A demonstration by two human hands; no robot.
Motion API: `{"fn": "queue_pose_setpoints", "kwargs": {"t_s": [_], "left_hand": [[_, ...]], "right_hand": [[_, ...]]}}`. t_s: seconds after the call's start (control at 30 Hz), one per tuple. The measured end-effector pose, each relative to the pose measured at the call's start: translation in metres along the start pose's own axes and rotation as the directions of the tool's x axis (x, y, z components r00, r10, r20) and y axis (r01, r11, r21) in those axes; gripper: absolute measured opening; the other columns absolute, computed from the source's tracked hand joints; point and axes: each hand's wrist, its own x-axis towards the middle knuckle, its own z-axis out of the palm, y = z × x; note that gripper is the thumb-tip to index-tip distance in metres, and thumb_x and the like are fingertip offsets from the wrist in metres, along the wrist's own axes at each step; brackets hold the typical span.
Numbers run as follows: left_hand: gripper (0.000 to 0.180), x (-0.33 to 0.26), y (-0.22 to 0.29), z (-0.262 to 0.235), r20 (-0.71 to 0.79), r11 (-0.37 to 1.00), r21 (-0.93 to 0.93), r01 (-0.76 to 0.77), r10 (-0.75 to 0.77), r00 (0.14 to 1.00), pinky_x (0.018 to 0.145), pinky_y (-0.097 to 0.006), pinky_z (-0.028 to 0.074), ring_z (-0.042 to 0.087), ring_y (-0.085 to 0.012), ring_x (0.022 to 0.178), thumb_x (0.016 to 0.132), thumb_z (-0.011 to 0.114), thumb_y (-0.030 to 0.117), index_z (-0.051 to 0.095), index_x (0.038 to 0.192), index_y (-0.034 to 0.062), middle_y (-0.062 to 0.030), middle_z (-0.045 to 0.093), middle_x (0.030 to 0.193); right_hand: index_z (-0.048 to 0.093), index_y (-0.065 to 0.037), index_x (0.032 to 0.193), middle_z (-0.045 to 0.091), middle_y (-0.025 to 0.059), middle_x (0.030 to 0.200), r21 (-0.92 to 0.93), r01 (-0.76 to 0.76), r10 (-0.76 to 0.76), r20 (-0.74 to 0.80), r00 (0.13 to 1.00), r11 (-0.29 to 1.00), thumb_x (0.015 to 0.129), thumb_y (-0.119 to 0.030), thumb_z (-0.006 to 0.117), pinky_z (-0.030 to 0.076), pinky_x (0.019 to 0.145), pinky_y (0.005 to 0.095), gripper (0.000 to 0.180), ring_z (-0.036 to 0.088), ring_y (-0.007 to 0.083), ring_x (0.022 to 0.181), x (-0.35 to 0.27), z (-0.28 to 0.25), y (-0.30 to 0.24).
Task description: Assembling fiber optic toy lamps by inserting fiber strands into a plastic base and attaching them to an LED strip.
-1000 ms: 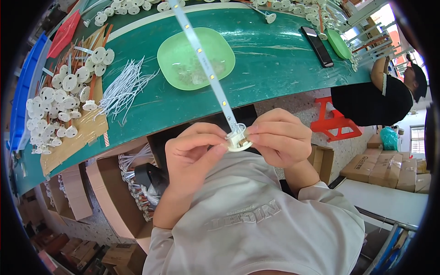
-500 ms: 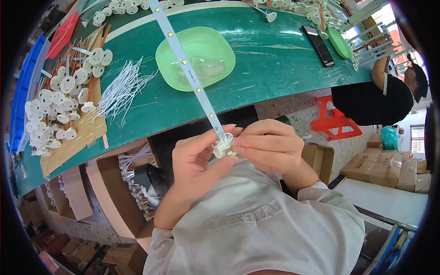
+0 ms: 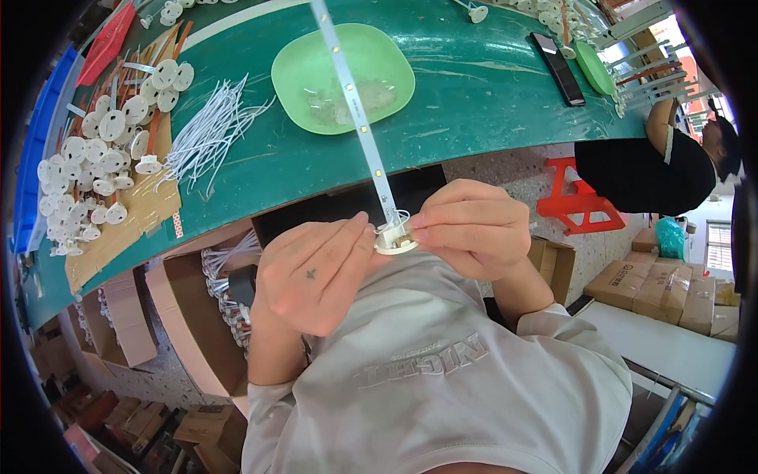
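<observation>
My left hand (image 3: 316, 272) and my right hand (image 3: 472, 229) meet close to my chest, both pinching a small round white plastic base (image 3: 395, 238) with thin white wires at its top. A long narrow white light strip (image 3: 353, 107) with yellow dots rises from that base, standing up across the view toward the far edge of the green table (image 3: 489, 87). My fingertips close on the base from both sides, with my right fingers curled over the base's right edge.
A green plate (image 3: 312, 59) sits on the table behind the strip. A bundle of white wires (image 3: 209, 134) and several white round bases (image 3: 95, 170) on cardboard lie left. A black phone (image 3: 558, 67) lies right. Another person (image 3: 659, 162) works at far right. Cardboard boxes (image 3: 189, 316) stand below.
The strip's top has swung slightly left and back toward upright. Both hands have kept the base near my chest, shifting it a little lower.
</observation>
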Motion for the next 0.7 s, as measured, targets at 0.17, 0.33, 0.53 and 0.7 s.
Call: {"fn": "queue_pose_setpoints", "kwargs": {"t_s": [0.17,0.33,0.53,0.7], "left_hand": [[0.027,0.009,0.000,-0.005,0.104,0.982,-0.171,-0.074,0.093,0.990,0.047,-0.029,0.049,0.063,-0.0234,0.059,0.066,0.081,0.009,0.065,0.081,-0.0074,-0.0140,0.066,0.078],[0.016,0.009,-0.002,-0.003,-0.001,0.851,-0.525,-0.014,0.015,1.000,0.044,-0.029,0.045,0.058,-0.0231,0.052,0.073,0.073,0.001,0.061,0.076,-0.0088,-0.0145,0.063,0.068],[0.011,-0.009,0.002,-0.004,-0.272,0.730,-0.629,0.268,-0.530,0.803,0.053,-0.027,0.048,0.059,-0.0198,0.055,0.087,0.057,-0.004,0.063,0.079,-0.0081,-0.0151,0.066,0.073],[0.021,-0.032,-0.028,-0.044,-0.572,0.776,-0.329,0.538,-0.618,0.540,0.067,-0.027,0.051,0.062,-0.0169,0.068,0.099,0.051,0.008,0.062,0.094,-0.0087,-0.0167,0.067,0.084]], "right_hand": [[0.069,0.005,0.083,0.069,0.0154,0.084,0.004,0.018,-0.018,0.011,1.000,1.000,0.066,0.004,0.078,0.053,0.056,0.0303,0.019,0.064,0.0268,0.066,-0.001,-0.006,-0.003],[0.068,0.007,0.081,0.069,0.0171,0.083,0.276,-0.134,0.130,0.031,0.991,0.952,0.067,0.007,0.074,0.051,0.058,0.0322,0.015,0.063,0.0269,0.067,-0.007,-0.015,-0.007],[0.066,0.006,0.083,0.068,0.0177,0.084,0.332,-0.242,0.325,-0.223,0.919,0.912,0.071,0.009,0.069,0.049,0.063,0.0323,0.013,0.061,0.0253,0.072,-0.019,-0.009,-0.016],[0.066,0.004,0.091,0.067,0.0175,0.094,0.599,-0.241,0.525,-0.357,0.773,0.763,0.078,0.008,0.066,0.049,0.074,0.0323,0.014,0.060,0.0241,0.086,-0.024,-0.009,-0.022]]}}
